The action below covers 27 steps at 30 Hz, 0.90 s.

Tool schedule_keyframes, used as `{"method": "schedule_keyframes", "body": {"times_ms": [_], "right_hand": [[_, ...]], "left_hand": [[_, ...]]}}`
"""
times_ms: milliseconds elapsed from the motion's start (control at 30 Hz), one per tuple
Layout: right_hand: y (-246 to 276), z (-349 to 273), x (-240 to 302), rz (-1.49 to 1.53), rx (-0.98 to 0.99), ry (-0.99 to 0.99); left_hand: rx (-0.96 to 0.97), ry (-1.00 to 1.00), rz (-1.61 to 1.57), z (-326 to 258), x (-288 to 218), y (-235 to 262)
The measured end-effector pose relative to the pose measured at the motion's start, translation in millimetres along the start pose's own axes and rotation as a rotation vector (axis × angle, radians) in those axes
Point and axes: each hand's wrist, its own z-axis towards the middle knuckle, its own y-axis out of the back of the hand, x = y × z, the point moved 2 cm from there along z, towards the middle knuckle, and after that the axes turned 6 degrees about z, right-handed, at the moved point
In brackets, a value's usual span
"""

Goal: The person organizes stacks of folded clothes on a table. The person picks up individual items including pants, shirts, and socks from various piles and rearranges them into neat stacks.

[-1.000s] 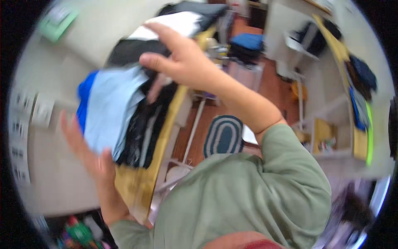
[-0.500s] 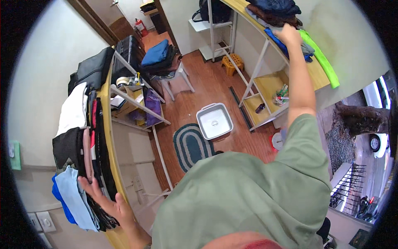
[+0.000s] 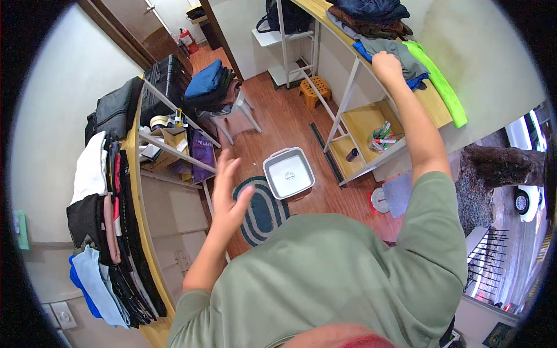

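Note:
My right hand (image 3: 387,66) is on the right-hand shelf, its fingers closed at the near edge of a grey garment (image 3: 400,53). Blue cloth (image 3: 419,82) shows from beneath the grey one, and a bright green folded garment (image 3: 438,87) lies along its right side. Just beyond sits a pile of dark folded clothes (image 3: 371,13). My left hand (image 3: 227,194) is raised in the air over the floor, fingers spread, with nothing in it. The exact grip of the right fingertips is partly hidden by the hand.
Folded clothes (image 3: 87,217) line the left shelf (image 3: 134,203). On the floor are a grey-white basin (image 3: 289,174), an oval green rug (image 3: 255,217) and an orange stool (image 3: 315,91). More clothes (image 3: 212,81) are piled on a white stool (image 3: 246,110) near a black suitcase (image 3: 159,87).
My left hand has left the clothes on the left shelf and swung right, over the floor. My right hand has shifted slightly nearer, and the grey garment now lies more spread out.

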Motion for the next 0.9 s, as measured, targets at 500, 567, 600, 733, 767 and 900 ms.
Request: {"method": "schedule_keyframes", "body": {"times_ms": [500,567,600,733,767,900], "right_hand": [[154,-91,73,1.016,0.062,0.181],[156,-133,143,0.832,-0.162,0.52],[153,-149,172,0.774,-0.162,0.476],[152,-174,244,1.125,-0.2,0.449],[153,-176,260,1.15,-0.196,0.462],[157,-173,309,1.272,-0.16,0.581]], "left_hand": [[0.465,0.388,-1.612,163,-99,-166],[0.31,0.415,-1.644,156,-94,-149],[0.278,0.539,-1.62,143,-82,-136],[0.05,0.365,-1.636,101,-43,-83],[-0.033,0.337,-1.544,90,-36,-71],[-0.264,0.227,-1.314,53,-27,-30]]}}
